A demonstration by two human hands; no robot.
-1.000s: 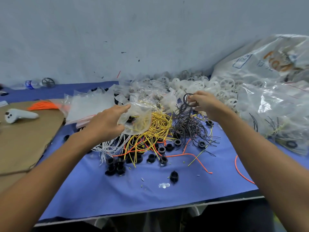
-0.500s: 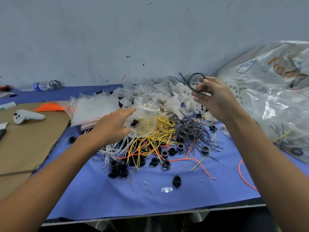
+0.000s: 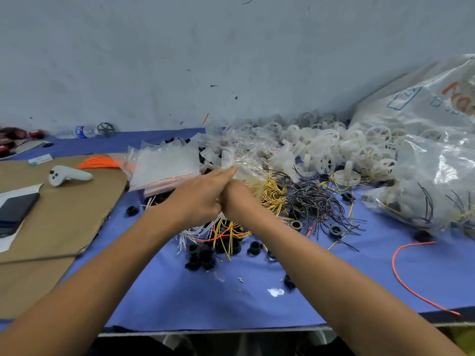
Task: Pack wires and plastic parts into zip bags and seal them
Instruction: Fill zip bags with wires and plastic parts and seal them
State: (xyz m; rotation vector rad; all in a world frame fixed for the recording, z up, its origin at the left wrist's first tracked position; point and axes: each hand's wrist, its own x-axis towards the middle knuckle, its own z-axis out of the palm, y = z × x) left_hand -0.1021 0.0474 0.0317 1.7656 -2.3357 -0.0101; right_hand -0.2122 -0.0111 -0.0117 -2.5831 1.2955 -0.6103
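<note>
My left hand and my right hand meet at the middle of the table, both closed around a small clear zip bag with yellow wire inside. The black wire coil that my right hand carried is hidden between the hands. Under and right of the hands lie yellow wires, black wires, white wires and black plastic rings. White plastic wheels are heaped behind.
A stack of empty zip bags lies left of the hands. Brown cardboard holds a white controller and a phone. Big clear sacks fill the right. A loose orange wire lies near the front edge.
My right hand came down from the raised position with the black wire coil and now presses against my left hand at the bag. The view has shifted slightly left.
</note>
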